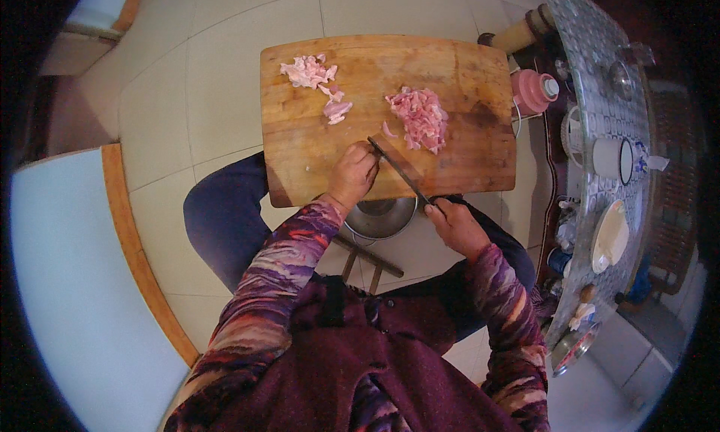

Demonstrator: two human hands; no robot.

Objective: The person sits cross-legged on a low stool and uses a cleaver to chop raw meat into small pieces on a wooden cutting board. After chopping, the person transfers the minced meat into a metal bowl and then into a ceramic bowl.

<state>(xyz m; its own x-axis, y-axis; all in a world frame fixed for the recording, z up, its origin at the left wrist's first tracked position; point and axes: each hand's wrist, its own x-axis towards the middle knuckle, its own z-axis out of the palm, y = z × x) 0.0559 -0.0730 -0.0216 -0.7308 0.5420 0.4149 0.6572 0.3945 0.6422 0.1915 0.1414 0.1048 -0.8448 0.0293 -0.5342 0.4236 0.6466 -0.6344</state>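
My right hand (454, 224) grips the handle of a kitchen knife (400, 172). Its blade is seen nearly edge-on and slants up and left over the front part of a wooden cutting board (472, 165). Beside the blade's far end, my left hand (355, 172) rests on the board with its fingers curled; whatever may be under them is hidden. A pile of cut pink raw meat (421, 118) lies right of centre, with one loose sliver (388, 130) at its left. Paler raw scraps (309, 71) lie at the far left, and a few more pieces (337, 111) trail towards the middle.
Below the board's near edge, a metal bowl (381, 218) shows between my knees. At right, a cloth-covered table (585, 94) holds a white enamel mug (612, 159), an oval plate (610, 236) and a metal dish (576, 349). A pink flask (531, 91) stands beyond the board's right edge.
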